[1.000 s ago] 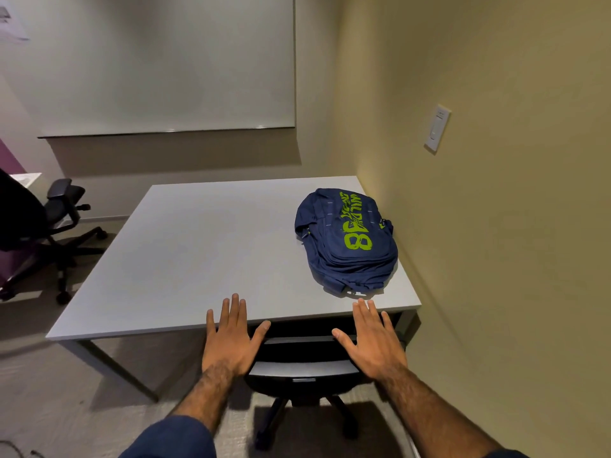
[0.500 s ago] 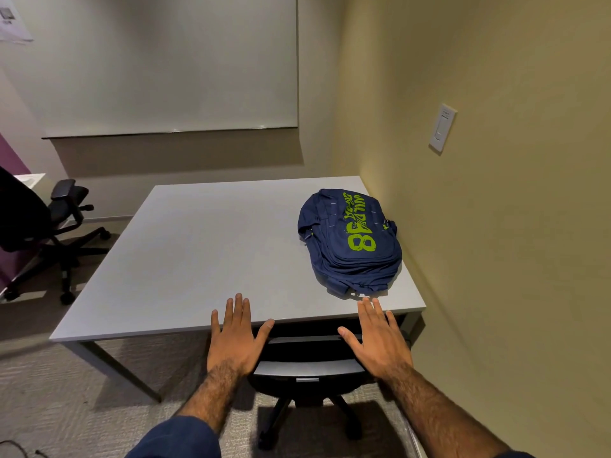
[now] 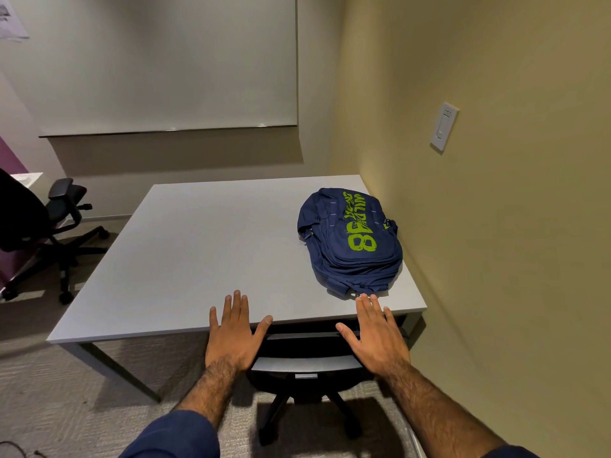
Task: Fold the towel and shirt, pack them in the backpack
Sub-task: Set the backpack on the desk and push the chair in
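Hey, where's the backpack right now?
In the head view, the navy backpack lies on the right side of the grey table, beside the yellow wall, just beyond the right hand.

Dim warm light, soft shadows, sharp focus, perhaps wide-angle edge bending

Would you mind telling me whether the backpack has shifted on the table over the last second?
No. The backpack lies in the same spot along the right edge of the table, by the wall.
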Motion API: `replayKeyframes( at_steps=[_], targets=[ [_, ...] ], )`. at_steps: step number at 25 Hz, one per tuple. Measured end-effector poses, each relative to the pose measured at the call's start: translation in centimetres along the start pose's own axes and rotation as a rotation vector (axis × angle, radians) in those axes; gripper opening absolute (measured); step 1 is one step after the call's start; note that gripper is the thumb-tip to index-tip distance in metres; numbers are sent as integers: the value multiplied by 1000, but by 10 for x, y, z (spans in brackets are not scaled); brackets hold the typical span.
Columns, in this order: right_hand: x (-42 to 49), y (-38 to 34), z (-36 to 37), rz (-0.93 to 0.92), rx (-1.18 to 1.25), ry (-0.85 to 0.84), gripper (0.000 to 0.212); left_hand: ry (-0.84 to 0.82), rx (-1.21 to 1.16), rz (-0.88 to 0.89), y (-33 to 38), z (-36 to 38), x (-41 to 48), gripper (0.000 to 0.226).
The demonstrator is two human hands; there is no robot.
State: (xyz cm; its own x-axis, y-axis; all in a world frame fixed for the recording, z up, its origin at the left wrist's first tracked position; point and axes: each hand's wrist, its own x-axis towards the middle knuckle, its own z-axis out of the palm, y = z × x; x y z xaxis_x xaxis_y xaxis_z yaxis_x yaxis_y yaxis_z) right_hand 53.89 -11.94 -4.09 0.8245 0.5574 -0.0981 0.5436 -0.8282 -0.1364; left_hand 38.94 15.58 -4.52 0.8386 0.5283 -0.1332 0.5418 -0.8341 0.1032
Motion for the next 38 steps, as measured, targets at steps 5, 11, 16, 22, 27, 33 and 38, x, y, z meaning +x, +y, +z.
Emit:
replayKeyframes(
  at_steps=[5,11,16,22,27,33,38],
  targets=[
    [10,-1,1,6,-9,-4,95,-2,-7,-1,-1,0,8,101],
    [21,-1,1,3,-8,-24,95,-6,3,-9,-2,-2,18,100],
    [29,3,0,-2,-14,-32,95,-6,-5,-21,3,0,22,104],
    [36,0,-2,1,-6,-34,95,-6,5,-29,1,-1,30,104],
    [39,-5,-1,6,11,-31,96,-11,4,-24,-4,-2,38,101],
    [42,-13,-1,21,20,-27,94,-9,-8,-9,-12,-4,47,100],
    [48,-17,-1,20,12,-34,94,-7,-21,-7,-15,-5,52,102]
  ],
)
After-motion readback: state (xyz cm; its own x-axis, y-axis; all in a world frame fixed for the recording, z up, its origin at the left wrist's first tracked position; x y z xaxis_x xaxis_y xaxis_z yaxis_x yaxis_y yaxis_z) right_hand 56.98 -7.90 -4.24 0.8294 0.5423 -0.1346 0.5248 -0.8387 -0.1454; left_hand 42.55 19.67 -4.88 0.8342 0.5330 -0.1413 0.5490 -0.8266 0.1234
